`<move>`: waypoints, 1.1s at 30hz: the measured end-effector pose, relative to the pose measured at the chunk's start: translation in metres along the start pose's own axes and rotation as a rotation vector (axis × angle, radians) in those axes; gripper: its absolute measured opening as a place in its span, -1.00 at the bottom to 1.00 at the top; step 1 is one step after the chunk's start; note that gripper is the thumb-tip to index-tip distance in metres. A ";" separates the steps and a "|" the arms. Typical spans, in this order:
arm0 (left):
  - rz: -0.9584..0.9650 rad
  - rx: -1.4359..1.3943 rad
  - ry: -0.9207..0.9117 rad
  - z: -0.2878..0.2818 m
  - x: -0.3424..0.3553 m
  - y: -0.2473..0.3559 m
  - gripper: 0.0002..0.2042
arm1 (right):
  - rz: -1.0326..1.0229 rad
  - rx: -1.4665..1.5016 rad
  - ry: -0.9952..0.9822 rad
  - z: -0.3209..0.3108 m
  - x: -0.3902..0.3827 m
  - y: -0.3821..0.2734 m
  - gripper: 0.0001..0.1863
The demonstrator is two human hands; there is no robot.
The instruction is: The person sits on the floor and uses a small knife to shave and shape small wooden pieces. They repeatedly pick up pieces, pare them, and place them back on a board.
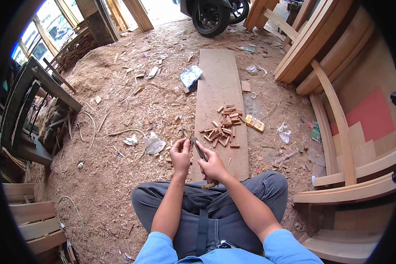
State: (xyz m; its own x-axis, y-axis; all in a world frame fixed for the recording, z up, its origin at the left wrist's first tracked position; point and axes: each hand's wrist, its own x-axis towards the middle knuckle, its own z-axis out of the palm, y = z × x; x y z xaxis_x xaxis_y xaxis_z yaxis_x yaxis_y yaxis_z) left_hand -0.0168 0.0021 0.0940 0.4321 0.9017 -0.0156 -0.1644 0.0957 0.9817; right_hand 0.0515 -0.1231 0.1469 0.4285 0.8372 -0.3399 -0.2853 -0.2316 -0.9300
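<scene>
I sit cross-legged on a sawdust floor. My left hand pinches a small thin wooden piece upright at its fingertips. My right hand grips a knife by its handle, with the dark blade angled up-left against that piece. Just beyond both hands, a pile of short wooden pegs lies on a long flat plank that runs away from me.
Curved wooden frames and boards are stacked at the right. A dark wooden bench stands at the left, a motor scooter at the top. Crumpled paper, a blue-white wrapper and a yellow packet lie among the shavings.
</scene>
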 end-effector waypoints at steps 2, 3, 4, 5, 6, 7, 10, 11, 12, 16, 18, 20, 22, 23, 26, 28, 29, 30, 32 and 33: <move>0.011 0.046 -0.013 0.002 0.002 0.001 -0.88 | -0.017 0.005 -0.015 -0.001 -0.001 -0.002 -0.23; 0.018 0.058 -0.015 0.002 0.003 0.000 -0.88 | -0.022 0.013 -0.010 -0.002 -0.001 -0.003 -0.25; 0.025 0.070 -0.017 0.003 0.004 0.000 -0.89 | 0.003 0.031 -0.022 -0.002 -0.001 -0.002 -0.26; 0.012 0.058 -0.024 0.002 0.005 -0.001 -0.88 | -0.025 0.008 -0.006 -0.002 -0.001 -0.002 -0.26; -0.001 0.046 -0.030 0.001 0.006 -0.001 -0.88 | -0.023 -0.005 -0.007 -0.001 -0.001 -0.001 -0.26; -0.021 0.031 -0.033 0.000 0.007 -0.002 -0.87 | -0.021 -0.018 -0.009 0.000 0.000 0.000 -0.26; 0.006 0.045 -0.025 -0.002 0.008 -0.002 -0.88 | 0.001 0.003 -0.024 0.000 0.000 0.001 -0.25; 0.022 0.058 -0.027 -0.002 0.008 -0.001 -0.88 | -0.008 0.004 -0.028 0.000 0.000 0.000 -0.25; 0.026 0.066 -0.022 -0.002 0.008 0.000 -0.89 | -0.007 0.010 -0.030 -0.001 -0.001 -0.001 -0.25; 0.047 0.059 -0.008 0.000 0.005 0.004 -0.90 | 0.005 0.005 -0.033 -0.001 -0.004 -0.007 -0.25; 0.037 0.119 0.011 0.000 0.004 0.005 -0.90 | -0.025 0.006 -0.021 -0.001 -0.005 -0.009 -0.25; 0.041 0.130 0.011 0.000 0.004 0.005 -0.90 | -0.035 0.016 -0.015 -0.001 -0.005 -0.009 -0.25; 0.031 0.107 0.009 0.000 0.004 0.004 -0.90 | -0.025 0.029 -0.003 -0.002 -0.005 -0.009 -0.25; 0.047 0.118 -0.004 0.001 0.003 0.003 -0.90 | -0.039 0.026 -0.015 -0.003 -0.005 -0.009 -0.25; 0.061 0.142 -0.034 0.002 0.003 0.001 -0.90 | -0.036 0.027 -0.024 -0.004 -0.005 -0.008 -0.25; 0.051 0.152 -0.023 0.002 0.003 0.000 -0.90 | 0.000 0.031 -0.030 -0.003 -0.005 -0.009 -0.25; -0.002 0.119 -0.022 0.001 0.004 -0.001 -0.90 | -0.004 0.020 -0.033 -0.002 -0.005 -0.009 -0.25; -0.009 0.098 -0.042 0.001 0.004 -0.001 -0.91 | 0.008 0.012 -0.036 -0.002 -0.005 -0.010 -0.25; -0.032 0.060 -0.058 0.000 0.005 -0.003 -0.91 | 0.025 0.007 -0.041 -0.001 -0.005 -0.010 -0.24; -0.031 0.059 -0.072 -0.001 0.005 -0.004 -0.92 | 0.029 0.008 -0.041 -0.001 -0.005 -0.010 -0.25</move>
State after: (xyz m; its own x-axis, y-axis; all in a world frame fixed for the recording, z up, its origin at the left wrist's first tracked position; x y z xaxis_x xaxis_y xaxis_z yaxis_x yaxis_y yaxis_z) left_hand -0.0150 0.0069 0.0900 0.4989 0.8660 -0.0345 -0.0986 0.0962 0.9905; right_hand 0.0536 -0.1253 0.1579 0.3846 0.8498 -0.3604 -0.3035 -0.2522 -0.9188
